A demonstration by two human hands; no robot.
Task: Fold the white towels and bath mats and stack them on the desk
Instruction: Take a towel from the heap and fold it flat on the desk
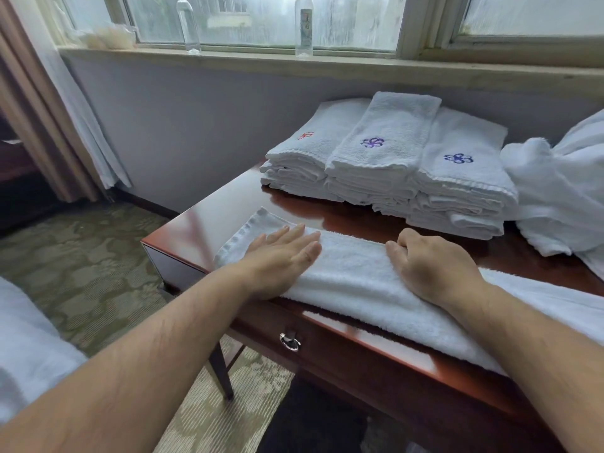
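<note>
1. The two bare forearms are nearest the camera and reach in over the front edge of the desk (pixel 228 204).
2. The left hand (pixel 281 259) lies flat, fingers straight and together, pressing on the left end of a long folded towel (pixel 353 276).
3. The right hand (pixel 431 263) is on the same towel, further along. Its fingers curl over the towel's far edge and grasp it, and the fingertips are hidden.
4. The towel lies along the desk's front edge, and its right end runs out of view.
5. Three stacks of folded white towels sit side by side at the back of the desk:
   - the left stack (pixel 304 158) carries a small red embroidered mark, too small to read;
   - the middle stack (pixel 379 158) carries a purple flower-like emblem;
   - the right stack (pixel 457 184) carries a similar blue emblem.
6. A heap of unfolded white cloth (pixel 555 197) touches the right stack, on the desk's right side.
7. A drawer with a metal ring handle (pixel 290 341) is in the desk's front.
8. Behind the desk, two clear bottles stand on the windowsill (pixel 359 65). The right bottle (pixel 304 24) has a label with unreadable writing, and the left bottle (pixel 188 24) is plain.
9. To the left of the desk are a curtain (pixel 49 109), patterned carpet (pixel 81 256) and a white bed corner (pixel 26 348).
</note>
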